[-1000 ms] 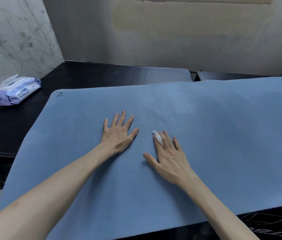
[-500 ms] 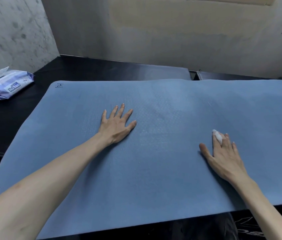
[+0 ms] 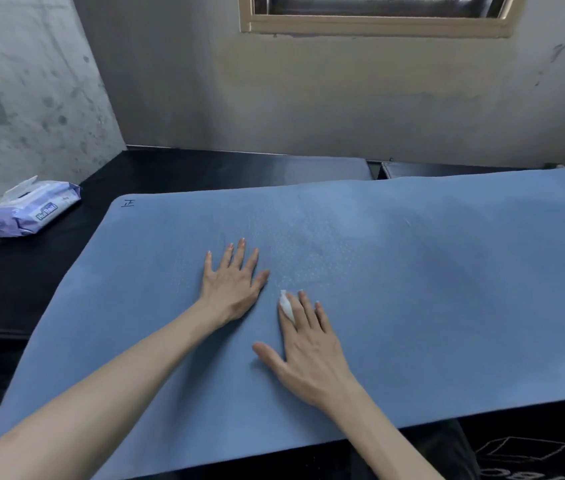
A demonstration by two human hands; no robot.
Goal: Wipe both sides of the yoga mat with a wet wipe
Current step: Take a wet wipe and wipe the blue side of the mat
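Flat-fingered, the right hand (image 3: 309,351) makes a grip of sorts by pressing a small white wet wipe (image 3: 287,305) under its forefinger onto the blue yoga mat (image 3: 430,289), which lies spread across the dark desk (image 3: 14,282) through the middle of the frame. Just beside it, the left hand (image 3: 232,282) rests splayed and empty, pinning the mat. Good wiping likely needs even pressure and overlapping strokes. At upper left sits a purple wipes pack (image 3: 31,209), well apart; nothing blocks the mat.
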